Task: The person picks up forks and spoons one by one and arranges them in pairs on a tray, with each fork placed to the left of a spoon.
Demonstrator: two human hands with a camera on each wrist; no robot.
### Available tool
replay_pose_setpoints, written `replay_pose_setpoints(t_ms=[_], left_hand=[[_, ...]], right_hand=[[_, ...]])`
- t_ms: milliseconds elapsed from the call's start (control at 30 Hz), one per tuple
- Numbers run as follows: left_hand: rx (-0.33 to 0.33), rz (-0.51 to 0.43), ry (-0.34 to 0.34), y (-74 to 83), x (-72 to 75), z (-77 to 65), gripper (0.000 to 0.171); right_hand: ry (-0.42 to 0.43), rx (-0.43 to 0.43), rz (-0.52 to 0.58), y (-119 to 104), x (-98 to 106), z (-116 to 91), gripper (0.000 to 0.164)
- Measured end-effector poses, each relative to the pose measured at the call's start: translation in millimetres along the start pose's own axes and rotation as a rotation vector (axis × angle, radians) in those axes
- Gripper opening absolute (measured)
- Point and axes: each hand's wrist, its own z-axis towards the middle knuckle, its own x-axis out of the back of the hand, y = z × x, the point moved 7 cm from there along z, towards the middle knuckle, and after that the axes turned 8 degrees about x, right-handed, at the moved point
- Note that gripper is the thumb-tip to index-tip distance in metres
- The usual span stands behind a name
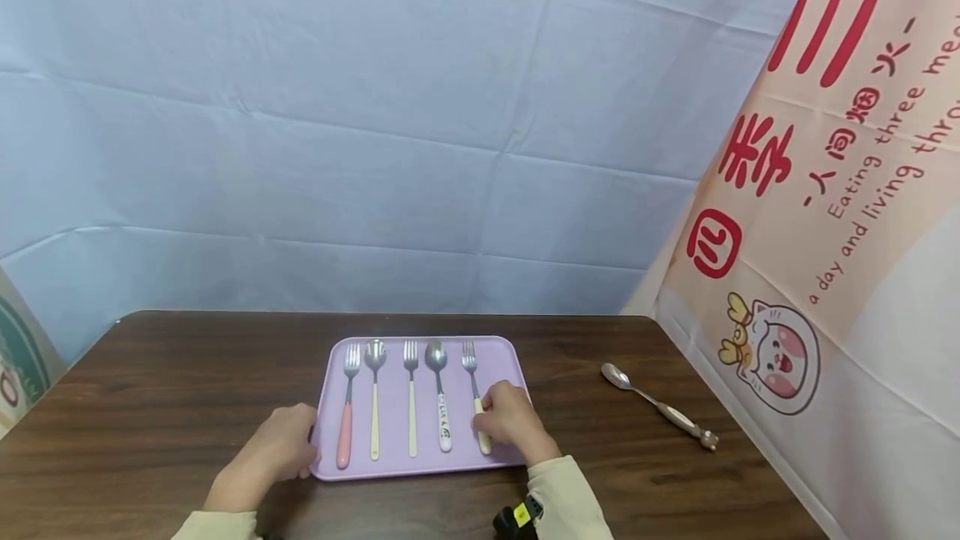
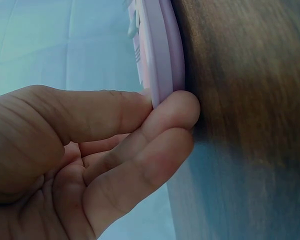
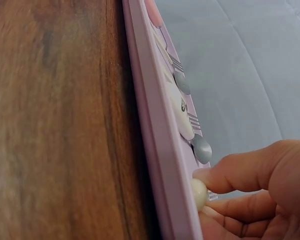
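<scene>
A lilac tray [image 1: 390,407] lies on the table, bearing a row of forks and spoons. My left hand [image 1: 282,442] pinches the tray's left rim; in the left wrist view the thumb [image 2: 110,112] is on top and fingertips are beneath the edge. At the tray's right end my right hand [image 1: 512,417] holds the cream handle of a fork [image 1: 470,361] between thumb and fingers. To its left lie a spoon with a printed white handle [image 1: 442,419], a cream-handled fork [image 1: 412,407], a cream-handled spoon [image 1: 375,398] and a pink-handled fork [image 1: 346,427].
A metal spoon [image 1: 667,411] with an animal-shaped handle end lies on the dark wooden table [image 1: 187,382], right of the tray. Behind the table hangs a pale blue cloth [image 1: 360,123]; a printed curtain [image 1: 847,190] borders the right side.
</scene>
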Motion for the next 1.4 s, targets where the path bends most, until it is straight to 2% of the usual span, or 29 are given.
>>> replay_pose_setpoints(t_ms=[300, 900, 1000, 1200, 1300, 1400], left_hand=[[0.01, -0.005, 0.0, -0.2, 0.1, -1.9, 0.013], [0.014, 0.012, -0.002, 1.1, 0.2, -1.8, 0.012], [0.015, 0.012, -0.005, 0.9, -0.7, -1.3, 0.012], [0.009, 0.015, -0.003, 0.7, -0.9, -0.5, 0.012], [0.008, 0.018, 0.0, 0.5, -0.2, -0.1, 0.012], [0.015, 0.012, -0.011, 0.4, -0.5, 0.0, 0.011]], right_hand=[[-0.039, -0.07, 0.049, 4, -3, -3, 0.018], [-0.048, -0.052, 0.051, 3, 0, -2, 0.017], [-0.052, -0.034, 0.001, 1, 6, -3, 0.017], [-0.086, 0.004, -0.096, -5, 15, -3, 0.032], [-0.133, 0.049, -0.109, -12, 17, -3, 0.035], [-0.154, 0.129, -0.163, -18, 19, -5, 0.038]])
